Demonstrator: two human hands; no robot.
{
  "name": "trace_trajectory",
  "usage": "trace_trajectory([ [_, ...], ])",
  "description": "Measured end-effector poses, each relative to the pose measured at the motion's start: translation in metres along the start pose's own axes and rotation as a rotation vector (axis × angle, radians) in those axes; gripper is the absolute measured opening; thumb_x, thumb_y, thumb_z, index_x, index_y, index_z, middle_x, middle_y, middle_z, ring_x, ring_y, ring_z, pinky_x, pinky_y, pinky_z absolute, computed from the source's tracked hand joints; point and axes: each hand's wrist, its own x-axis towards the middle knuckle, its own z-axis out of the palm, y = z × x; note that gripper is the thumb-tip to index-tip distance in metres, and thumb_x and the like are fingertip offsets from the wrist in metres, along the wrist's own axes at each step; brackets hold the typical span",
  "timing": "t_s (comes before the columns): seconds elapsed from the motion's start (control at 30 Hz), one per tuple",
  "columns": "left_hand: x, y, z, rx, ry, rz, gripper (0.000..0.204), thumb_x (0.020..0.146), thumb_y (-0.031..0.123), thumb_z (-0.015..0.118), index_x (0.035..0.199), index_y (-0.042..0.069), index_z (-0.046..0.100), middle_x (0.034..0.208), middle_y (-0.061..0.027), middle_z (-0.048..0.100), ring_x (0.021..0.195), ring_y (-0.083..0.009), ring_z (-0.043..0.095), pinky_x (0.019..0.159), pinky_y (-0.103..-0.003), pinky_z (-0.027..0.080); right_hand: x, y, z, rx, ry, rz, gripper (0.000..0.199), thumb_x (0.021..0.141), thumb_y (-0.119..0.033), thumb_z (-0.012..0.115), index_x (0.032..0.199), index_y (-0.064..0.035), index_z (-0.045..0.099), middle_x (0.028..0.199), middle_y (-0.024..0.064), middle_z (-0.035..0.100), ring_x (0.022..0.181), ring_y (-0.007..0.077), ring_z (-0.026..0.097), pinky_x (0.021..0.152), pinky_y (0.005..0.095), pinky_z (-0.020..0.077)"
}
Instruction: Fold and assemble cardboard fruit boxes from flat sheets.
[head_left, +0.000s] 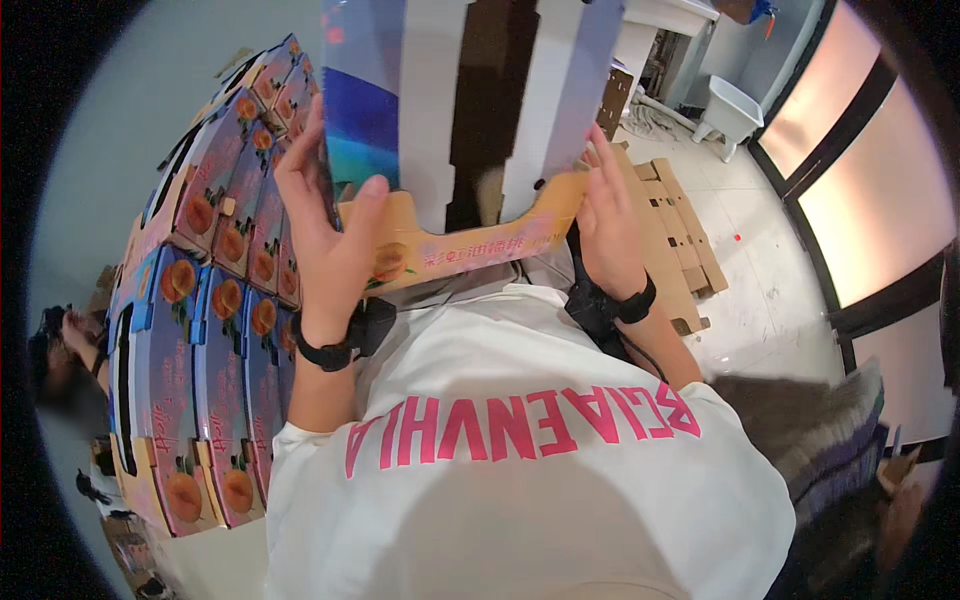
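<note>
A stack of printed fruit boxes stands at the left, and beside it the left hand pinches the left edge of a flat cardboard box held upright before the chest, thumb in front, fingers behind; the card looks light, stiff and creasable, best gripped at its edges; the right hand clasps the right edge, fingers together

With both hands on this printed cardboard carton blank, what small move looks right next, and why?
Probably fold the tan fruit-printed flap inward. The left hand and right hand grip its two ends, and the blue-and-white printed cardboard carton blank stands unfolded above it, unlike the folded cartons stacked at left.
</note>
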Motion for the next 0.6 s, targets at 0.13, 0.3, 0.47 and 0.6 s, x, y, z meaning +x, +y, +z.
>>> trace_trajectory([
  [0.13,-0.011,0.004,0.007,0.157,0.041,0.044,0.051,0.105,0.013,0.066,0.147,-0.005,0.044,0.17,-0.0243,0.039,0.157,-0.0327,0.039,0.127,-0.044,0.031,-0.002,-0.002,0.002,-0.012,0.148,0.004,0.066,0.113,-0.019,0.058,0.169,0.0022,0.031,0.166,0.0157,0.047,0.15,0.0228,0.047,0.125,0.0359,0.0348],
  [0.3,-0.026,0.013,0.012,0.093,0.088,-0.115,0.049,0.104,0.002,0.057,0.151,-0.006,0.043,0.172,-0.0249,0.036,0.158,-0.0312,0.039,0.128,-0.043,0.03,-0.004,-0.005,0.006,-0.052,0.195,-0.029,0.062,0.112,-0.014,0.057,0.167,0.0036,0.035,0.166,0.0156,0.047,0.149,0.0226,0.048,0.125,0.0359,0.0359],
  [0.47,-0.034,0.01,0.026,-0.049,0.092,-0.121,0.062,0.096,-0.008,0.049,0.157,-0.006,0.036,0.176,-0.0258,0.027,0.163,-0.0314,0.03,0.131,-0.044,0.025,-0.003,-0.005,0.007,-0.032,0.307,0.015,0.062,0.11,-0.01,0.059,0.166,0.0055,0.037,0.168,0.0171,0.046,0.149,0.0226,0.048,0.124,0.0355,0.0363],
  [0.6,-0.038,0.006,0.018,-0.104,0.023,-0.109,0.068,0.097,0.0,0.054,0.161,-0.005,0.032,0.178,-0.0247,0.023,0.165,-0.0327,0.025,0.132,-0.045,0.022,-0.004,-0.012,-0.004,0.039,0.159,0.05,0.072,0.101,-0.013,0.057,0.168,0.0041,0.034,0.172,0.0158,0.039,0.157,0.025,0.04,0.125,0.0341,0.0334],
])
